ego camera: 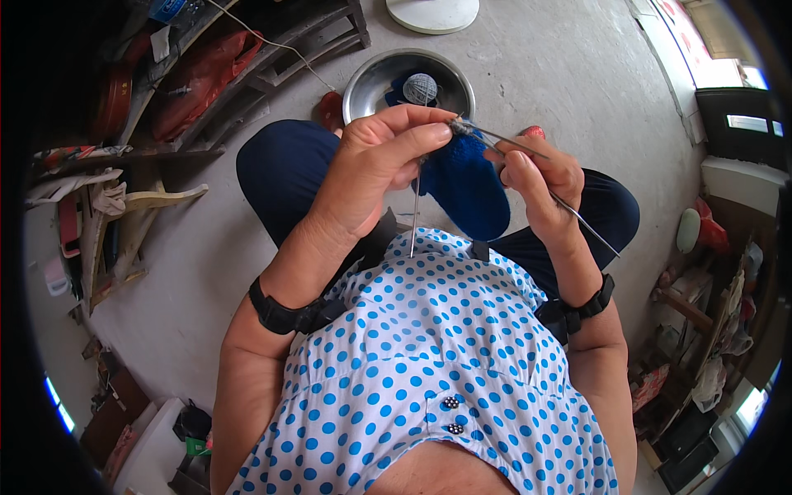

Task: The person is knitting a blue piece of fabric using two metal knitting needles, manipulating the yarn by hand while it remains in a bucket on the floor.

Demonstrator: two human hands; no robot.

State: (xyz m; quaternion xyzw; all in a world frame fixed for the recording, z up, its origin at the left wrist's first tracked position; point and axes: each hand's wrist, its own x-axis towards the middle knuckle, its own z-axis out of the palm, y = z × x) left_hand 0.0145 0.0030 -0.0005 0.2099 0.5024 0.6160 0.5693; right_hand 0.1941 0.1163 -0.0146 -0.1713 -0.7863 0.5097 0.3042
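My left hand (387, 148) pinches the grey knitted edge (459, 127) of a blue knitted piece shaped like a slipper (473, 192), which hangs below the fingers. A thin metal knitting needle (416, 216) points down from beneath that hand. My right hand (544, 176) grips another metal needle (588, 224), its tip reaching towards the grey stitches. One more needle (513, 140) runs from the stitches across the right fingers. Just beyond the hands stands a metal basin (456, 69), holding a ball of grey yarn (420, 89) and something dark blue, partly hidden.
A dark wooden rack (291, 46) with a red plastic bag (204, 80) stands at the upper left. A pale cable (278, 43) runs towards the floor near the basin. A white round base (433, 15) lies beyond it. Cluttered shelving (696, 309) lines the right side.
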